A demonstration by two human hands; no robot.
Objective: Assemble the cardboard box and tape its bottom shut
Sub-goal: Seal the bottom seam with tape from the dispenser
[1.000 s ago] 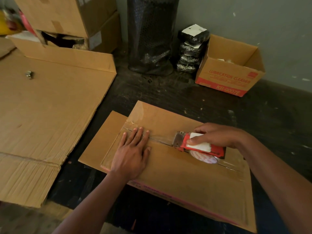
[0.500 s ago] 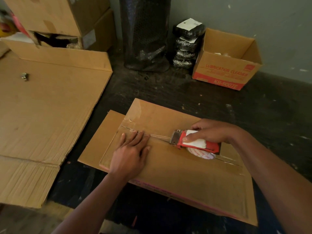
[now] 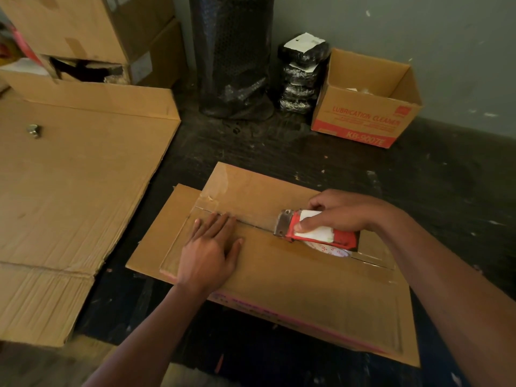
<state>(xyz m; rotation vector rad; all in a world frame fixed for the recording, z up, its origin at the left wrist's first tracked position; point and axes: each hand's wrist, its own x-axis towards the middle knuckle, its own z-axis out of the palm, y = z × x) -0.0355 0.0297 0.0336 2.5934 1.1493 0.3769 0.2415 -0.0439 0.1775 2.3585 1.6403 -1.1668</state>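
Note:
The cardboard box point(image 3: 307, 280) stands bottom-up on the dark table, its two flaps meeting at a seam that runs left to right. My left hand point(image 3: 209, 250) lies flat with straight fingers on the near flap, fingertips at the seam. My right hand point(image 3: 343, 210) grips a red and white tape dispenser point(image 3: 312, 230) set on the seam right of centre, its metal blade pointing left. The tape roll shows just below the dispenser. Clear tape glints on the box's left end.
A large flattened cardboard sheet point(image 3: 69, 196) covers the left of the table, with a small metal piece point(image 3: 34, 131) on it. Behind stand stacked cartons point(image 3: 92, 32), a black wrapped roll point(image 3: 231, 57), black wrapped packs point(image 3: 301, 74) and an open "Lubrication Cleaner" box point(image 3: 365, 107).
My right hand with the dispenser has shifted slightly along the seam relative to my left hand. My left hand stays pressed on the near flap.

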